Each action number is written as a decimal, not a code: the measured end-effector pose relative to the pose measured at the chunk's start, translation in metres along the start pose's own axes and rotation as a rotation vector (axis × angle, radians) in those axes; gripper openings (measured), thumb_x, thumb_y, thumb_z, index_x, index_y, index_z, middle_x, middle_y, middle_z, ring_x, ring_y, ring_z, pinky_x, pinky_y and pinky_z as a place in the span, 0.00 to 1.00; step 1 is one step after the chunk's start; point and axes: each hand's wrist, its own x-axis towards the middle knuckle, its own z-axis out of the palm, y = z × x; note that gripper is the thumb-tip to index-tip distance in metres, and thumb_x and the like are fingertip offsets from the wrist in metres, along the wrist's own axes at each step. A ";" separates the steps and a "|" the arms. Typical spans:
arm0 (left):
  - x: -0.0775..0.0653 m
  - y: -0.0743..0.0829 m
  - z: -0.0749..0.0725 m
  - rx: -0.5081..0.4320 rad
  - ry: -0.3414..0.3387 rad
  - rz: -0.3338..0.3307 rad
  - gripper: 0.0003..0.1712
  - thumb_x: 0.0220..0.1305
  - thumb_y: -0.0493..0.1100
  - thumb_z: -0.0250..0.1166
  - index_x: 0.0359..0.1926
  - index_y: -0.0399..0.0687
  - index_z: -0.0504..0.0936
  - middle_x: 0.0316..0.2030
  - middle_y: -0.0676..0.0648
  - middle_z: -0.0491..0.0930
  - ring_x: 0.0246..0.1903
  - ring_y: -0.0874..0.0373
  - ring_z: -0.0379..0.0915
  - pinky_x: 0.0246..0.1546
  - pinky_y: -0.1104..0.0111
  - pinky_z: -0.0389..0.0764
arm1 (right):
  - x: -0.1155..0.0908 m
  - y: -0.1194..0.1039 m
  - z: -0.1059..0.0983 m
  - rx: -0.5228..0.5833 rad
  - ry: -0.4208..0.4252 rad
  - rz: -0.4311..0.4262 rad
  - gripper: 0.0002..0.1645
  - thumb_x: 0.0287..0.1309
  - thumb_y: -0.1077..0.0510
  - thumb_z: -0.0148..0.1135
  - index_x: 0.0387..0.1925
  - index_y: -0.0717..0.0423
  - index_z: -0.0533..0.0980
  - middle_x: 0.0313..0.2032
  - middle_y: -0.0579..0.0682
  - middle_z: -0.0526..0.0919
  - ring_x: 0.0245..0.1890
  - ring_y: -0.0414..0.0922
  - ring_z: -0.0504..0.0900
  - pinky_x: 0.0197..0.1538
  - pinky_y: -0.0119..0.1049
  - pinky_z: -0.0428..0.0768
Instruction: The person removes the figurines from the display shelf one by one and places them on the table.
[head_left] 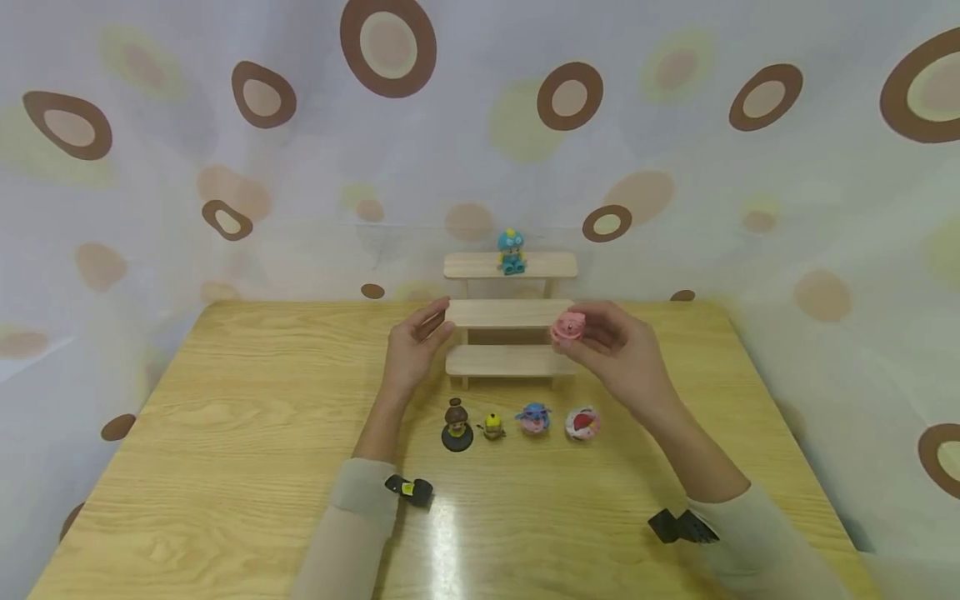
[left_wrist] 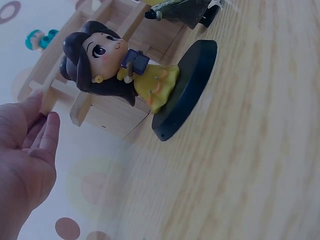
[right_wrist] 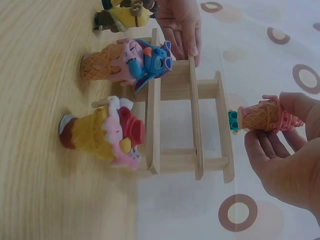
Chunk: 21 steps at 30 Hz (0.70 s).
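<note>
A three-tier wooden shelf (head_left: 498, 360) stands at the back of the table. My left hand (head_left: 411, 354) holds the left end of its middle tier, thumb and fingers around the edge. Between thumb and fingers, my right hand (head_left: 628, 354) pinches a pink ice-cream-cone figurine (right_wrist: 261, 115), upright near the middle tier's right end. On the top tier sits a small doll figurine in blue (head_left: 512, 257). Before the shelf stand a princess figurine in a yellow dress (left_wrist: 155, 85), a small yellow figurine (head_left: 492, 427), a blue-and-pink cone figurine (right_wrist: 127, 62) and a cone figurine with red topping (right_wrist: 107, 132).
The wooden table (head_left: 262, 433) carries the shelf and the row of figurines. A patterned cloth (head_left: 465, 150) hangs behind and along both sides. Black wrist devices (head_left: 411, 490) sit at both sleeve cuffs.
</note>
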 end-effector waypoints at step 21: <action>0.000 -0.001 0.000 0.008 -0.013 -0.004 0.25 0.73 0.41 0.70 0.69 0.50 0.81 0.73 0.48 0.74 0.71 0.50 0.72 0.65 0.68 0.81 | -0.063 0.009 -0.050 -0.029 0.068 0.091 0.25 0.64 0.71 0.72 0.61 0.70 0.75 0.53 0.54 0.85 0.53 0.43 0.88 0.55 0.37 0.89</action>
